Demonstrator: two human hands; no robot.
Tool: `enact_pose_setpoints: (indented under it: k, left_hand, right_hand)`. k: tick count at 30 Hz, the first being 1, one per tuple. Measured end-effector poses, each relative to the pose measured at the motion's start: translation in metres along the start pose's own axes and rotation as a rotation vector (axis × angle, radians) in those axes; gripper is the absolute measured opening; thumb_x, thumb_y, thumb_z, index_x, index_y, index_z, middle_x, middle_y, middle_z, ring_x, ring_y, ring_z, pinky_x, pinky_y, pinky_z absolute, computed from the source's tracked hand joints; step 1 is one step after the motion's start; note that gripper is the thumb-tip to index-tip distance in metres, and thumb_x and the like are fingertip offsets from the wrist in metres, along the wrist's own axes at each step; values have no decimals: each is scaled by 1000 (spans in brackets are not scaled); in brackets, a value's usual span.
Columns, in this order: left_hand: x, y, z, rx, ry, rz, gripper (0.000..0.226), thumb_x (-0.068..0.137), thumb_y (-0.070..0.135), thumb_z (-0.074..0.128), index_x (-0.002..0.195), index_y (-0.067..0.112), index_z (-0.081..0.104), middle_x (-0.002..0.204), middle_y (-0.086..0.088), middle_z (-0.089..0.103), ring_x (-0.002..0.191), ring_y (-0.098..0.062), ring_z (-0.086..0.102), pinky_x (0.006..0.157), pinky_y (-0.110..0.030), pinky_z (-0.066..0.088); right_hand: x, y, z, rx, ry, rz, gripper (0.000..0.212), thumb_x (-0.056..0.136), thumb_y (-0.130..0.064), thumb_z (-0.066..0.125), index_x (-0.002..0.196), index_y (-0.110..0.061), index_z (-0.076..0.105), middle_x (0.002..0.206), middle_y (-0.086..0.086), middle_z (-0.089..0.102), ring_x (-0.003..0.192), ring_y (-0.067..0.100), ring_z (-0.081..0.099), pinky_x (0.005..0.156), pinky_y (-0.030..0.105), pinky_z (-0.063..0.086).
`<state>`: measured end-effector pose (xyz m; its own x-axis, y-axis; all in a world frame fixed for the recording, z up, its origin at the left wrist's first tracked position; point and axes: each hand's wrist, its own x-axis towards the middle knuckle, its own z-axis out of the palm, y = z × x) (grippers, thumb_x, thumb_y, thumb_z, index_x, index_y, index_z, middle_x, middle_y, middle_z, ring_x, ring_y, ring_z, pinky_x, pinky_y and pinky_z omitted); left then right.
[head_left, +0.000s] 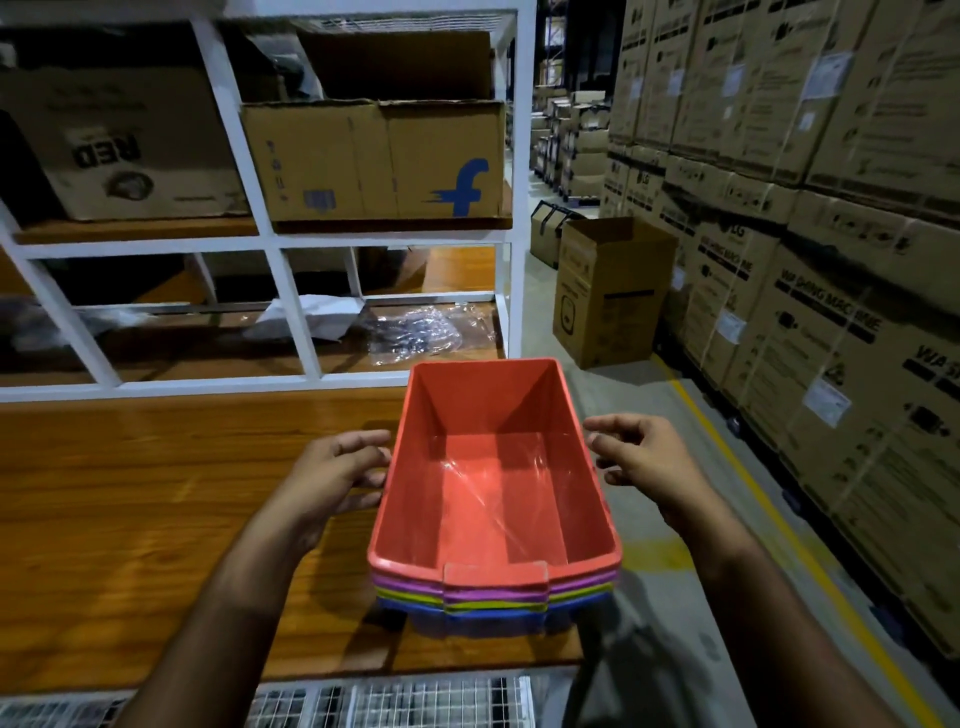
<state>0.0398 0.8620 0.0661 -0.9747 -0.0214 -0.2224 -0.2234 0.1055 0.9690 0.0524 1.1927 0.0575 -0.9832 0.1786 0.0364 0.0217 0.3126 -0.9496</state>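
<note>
A stack of nested plastic bins sits on the right end of a wooden table (130, 493). The top bin is red (493, 415); purple, yellow-green and blue rims (493, 613) show beneath it. The red bin holds nothing but a thin clear film on its floor. My left hand (337, 478) is at the bin's left wall, fingertips at or touching it, fingers loosely bent. My right hand (639, 457) hovers just off the right rim, fingers spread and slightly curled, holding nothing.
A white metal rack (270, 239) behind the table carries cardboard boxes (374, 161) above, white paper and clear plastic bags (421, 332) below. An open carton (608, 296) stands in the aisle. Stacked washing-machine cartons (831, 260) wall the right side. A wire mesh (389, 701) lies below the table edge.
</note>
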Motion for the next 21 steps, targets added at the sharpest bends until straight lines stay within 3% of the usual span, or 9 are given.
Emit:
enact_pose_setpoints:
  k: [3,6,8,11,14,18,21]
  left_hand:
    - [-23,7,1,-12,26,63,27,95,10,56,121,18,62,100,-8,72,80,-20,69,65,-31,58]
    - [-49,10,-4,56,20,108,27,96,15,56,120,22,64,103,-4,75,92,-20,72,69,-31,58]
    - [-66,6,-9,131,61,173,23,95,18,60,116,25,66,104,0,75,99,-19,70,73,-32,56]
    - [-91,-8,-21,384,217,382,25,89,25,65,113,31,68,103,15,73,98,1,66,76,-21,53]
    - [-108,-23,-43,546,287,421,31,92,17,63,121,28,65,111,19,69,104,11,60,74,-6,45]
    - [-121,-49,-97,721,334,381,42,96,30,56,138,26,54,130,12,59,119,-7,54,95,-31,48]
    - [-127,-77,-153,863,408,340,46,96,28,55,142,23,49,138,0,56,127,-18,46,100,-31,37]
  right_hand:
    - [-12,-15,5,-320,6,-221,21,88,-27,64,108,-30,71,87,-13,71,80,1,66,69,23,50]
    - [-33,-33,19,-484,-82,-396,25,88,-32,63,112,-34,67,100,-20,66,91,-6,60,74,10,44]
    - [-44,-39,31,-528,-138,-500,26,87,-35,61,112,-32,68,101,-17,67,92,-2,60,77,16,47]
    - [-58,-41,61,-609,-265,-571,35,85,-41,54,117,-29,66,111,-9,69,102,12,61,85,33,52]
    - [-70,-45,103,-721,-385,-658,40,87,-39,52,122,-23,65,118,0,68,110,22,60,94,29,42]
    - [-86,-62,171,-765,-465,-689,44,89,-43,46,126,-24,60,125,-4,63,116,22,55,95,35,44]
    - [-100,-82,232,-892,-437,-738,47,90,-49,39,130,-30,56,133,-9,58,125,18,48,95,43,41]
